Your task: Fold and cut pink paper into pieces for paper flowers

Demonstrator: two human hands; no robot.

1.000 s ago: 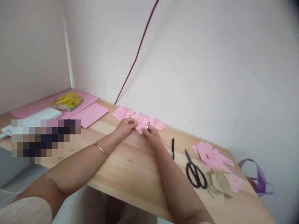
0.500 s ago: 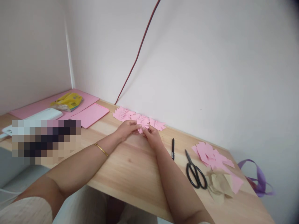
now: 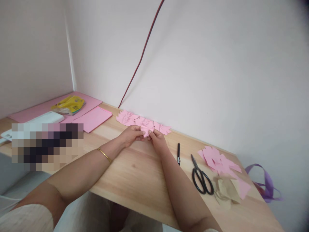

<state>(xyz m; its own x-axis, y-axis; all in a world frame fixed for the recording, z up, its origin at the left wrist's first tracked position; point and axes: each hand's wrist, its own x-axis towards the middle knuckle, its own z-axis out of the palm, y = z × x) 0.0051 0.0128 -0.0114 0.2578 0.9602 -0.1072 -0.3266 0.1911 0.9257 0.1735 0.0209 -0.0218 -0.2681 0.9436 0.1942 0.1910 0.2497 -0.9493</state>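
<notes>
A small creased piece of pink paper is held between my two hands, just above the wooden table. My left hand pinches its left side, thumb on top. On the right side, my right hand grips it between thumb and fingers. The fingers beneath the paper are partly hidden. Right behind my hands, several pink paper cutouts with jagged edges lie in a row along the wall.
Right of my forearm lie a black pen, black-handled scissors, pink paper scraps and crumpled brown paper. Purple ribbon hangs at the table's right edge. Pink sheets, a yellow packet and a white device occupy the left.
Both hands keep their hold on the pink paper. My fingers and the paper have shifted slightly, and the paper's upper part now looks flatter and tilted differently.
</notes>
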